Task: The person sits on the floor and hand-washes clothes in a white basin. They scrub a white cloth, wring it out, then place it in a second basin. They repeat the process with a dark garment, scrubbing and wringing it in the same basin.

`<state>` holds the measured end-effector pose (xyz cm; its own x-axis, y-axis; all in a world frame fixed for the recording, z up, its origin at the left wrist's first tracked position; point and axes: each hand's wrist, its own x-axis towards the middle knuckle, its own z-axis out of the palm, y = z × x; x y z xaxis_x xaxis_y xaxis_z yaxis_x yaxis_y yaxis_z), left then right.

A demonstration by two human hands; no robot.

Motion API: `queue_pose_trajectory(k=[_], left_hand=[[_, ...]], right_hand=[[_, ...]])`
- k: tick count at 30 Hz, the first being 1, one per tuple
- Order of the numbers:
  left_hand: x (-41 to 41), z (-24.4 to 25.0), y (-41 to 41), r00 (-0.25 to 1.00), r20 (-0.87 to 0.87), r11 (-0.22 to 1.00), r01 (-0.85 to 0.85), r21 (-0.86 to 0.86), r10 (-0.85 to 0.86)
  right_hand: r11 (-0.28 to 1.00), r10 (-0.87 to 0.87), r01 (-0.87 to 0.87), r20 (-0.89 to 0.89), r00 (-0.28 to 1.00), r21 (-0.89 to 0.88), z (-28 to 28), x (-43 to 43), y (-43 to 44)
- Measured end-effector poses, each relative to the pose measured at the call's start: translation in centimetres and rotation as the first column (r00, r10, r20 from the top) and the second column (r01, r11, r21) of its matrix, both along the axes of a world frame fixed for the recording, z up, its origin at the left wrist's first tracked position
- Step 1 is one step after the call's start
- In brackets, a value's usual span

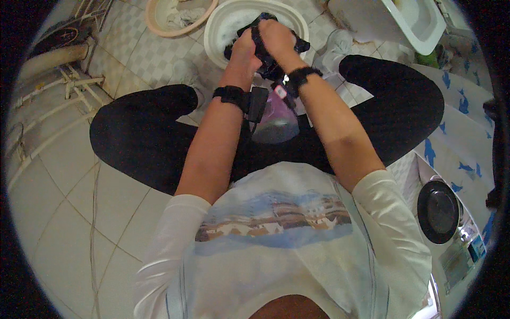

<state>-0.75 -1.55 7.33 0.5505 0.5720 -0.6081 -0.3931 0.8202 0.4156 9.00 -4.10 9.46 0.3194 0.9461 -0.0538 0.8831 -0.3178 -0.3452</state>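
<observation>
Both my hands are over a white plastic basin (208,36) at the top of the head view. My left hand (244,48) grips one side of a wet-looking black cloth garment (267,65). Close beside it, my right hand (275,36) is closed on the same garment, and folds of it hang out around both fists. Whitish, foamy water (231,26) shows in the basin to the left of the cloth. Each wrist carries a black strap with a small device. My fingertips are mostly hidden by the cloth and the backs of my hands.
A peach-rimmed basin (153,28) holding pale cloth stands at the upper left. Between my knees is a translucent pinkish plastic object (277,119). White pipes (75,83) run along the left. A white rectangular tub (422,30) is at the upper right; a black pan-like object (438,211) is at right.
</observation>
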Motion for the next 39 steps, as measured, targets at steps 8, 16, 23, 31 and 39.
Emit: queue_pose_trajectory(k=[8, 16, 23, 31, 39], left_hand=[[-1.2, 3.2, -1.0, 0.984, 0.153, 0.992, 0.104, -0.074, -0.092], [-4.1, 4.0, 0.4, 0.983, -0.127, 0.991, 0.136, -0.004, -0.136], [-3.7, 3.0, 1.3, 0.996, 0.009, 0.993, -0.092, -0.077, 0.093], [-2.1, 4.4, -0.9, 0.999, -0.038, 0.985, -0.024, 0.171, 0.031], [-2.3, 1.0, -0.1, 0.977, 0.147, 0.988, 0.157, -0.003, -0.155]], right_hand=[[0.982, -0.187, 0.156, -0.403, 0.896, -0.108, -1.3, 3.3, 0.4], [0.930, -0.083, -0.259, -0.834, 0.545, -0.262, 1.5, 7.7, -2.5], [0.964, 0.207, -0.071, -0.554, 0.806, 0.257, 1.3, 0.7, -2.1], [0.993, 0.105, -0.098, -0.112, 0.988, 0.071, 2.8, -1.0, 0.4], [0.998, 0.044, -0.028, -0.284, 0.958, 0.060, 1.7, 1.2, -0.8]])
